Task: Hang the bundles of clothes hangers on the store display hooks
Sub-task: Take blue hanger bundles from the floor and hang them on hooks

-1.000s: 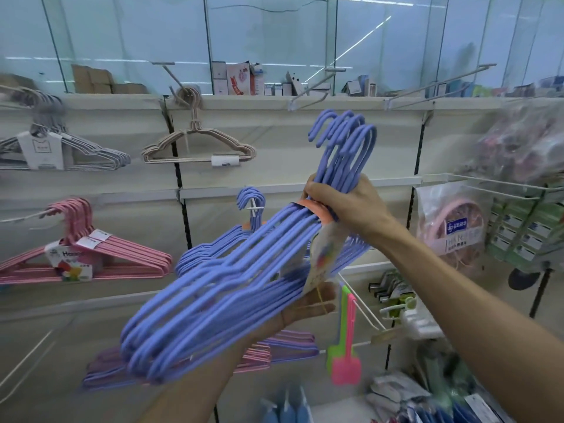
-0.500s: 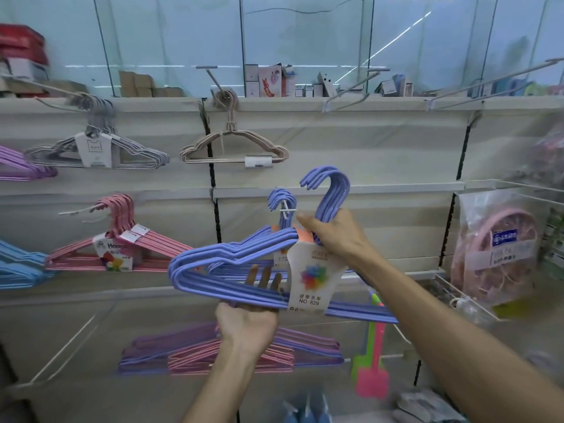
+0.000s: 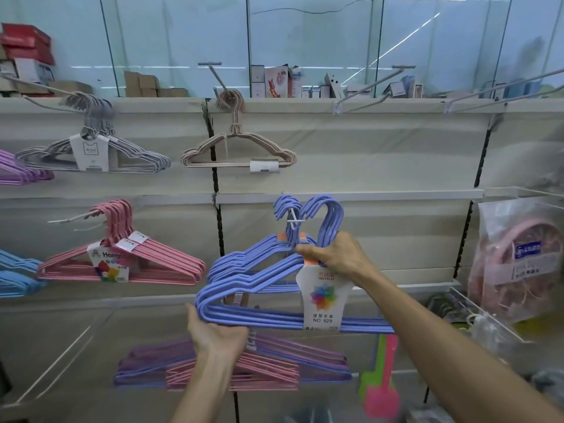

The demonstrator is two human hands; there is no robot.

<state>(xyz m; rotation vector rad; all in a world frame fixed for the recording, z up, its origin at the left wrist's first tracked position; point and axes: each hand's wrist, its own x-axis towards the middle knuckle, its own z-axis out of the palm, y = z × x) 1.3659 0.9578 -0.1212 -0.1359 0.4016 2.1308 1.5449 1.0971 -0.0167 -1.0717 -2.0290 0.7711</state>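
Blurring at the right edge leaves a bagged pink ring item point(image 3: 518, 264) hard to read, and the boxes point(image 3: 276, 82) on the top ledge are too small to identify. The left hand's point(image 3: 218, 332) fingers are mostly hidden behind the blue hanger bundle point(image 3: 259, 303); only the thumb point(image 3: 193, 314) shows, curled up over the bundle's left shoulder corner, so this hand grips it from below. The right hand point(image 3: 338, 254) has its fingers point(image 3: 308, 250) wrapped around the bundle's neck, just under the blue hooks, above the white label point(image 3: 322, 297) printed "NO 829". The bundle hangs tilted between the two hands, its hooks rising just above the right fingers, beside a white display hook point(image 3: 294, 219) that already carries a second blue bundle point(image 3: 259, 254) behind. Whether the held hooks are over that hook cannot be told. Below the left hand hang purple and pink bundles point(image 3: 274, 364); far left of both hands, a pink bundle point(image 3: 122, 264) hangs.
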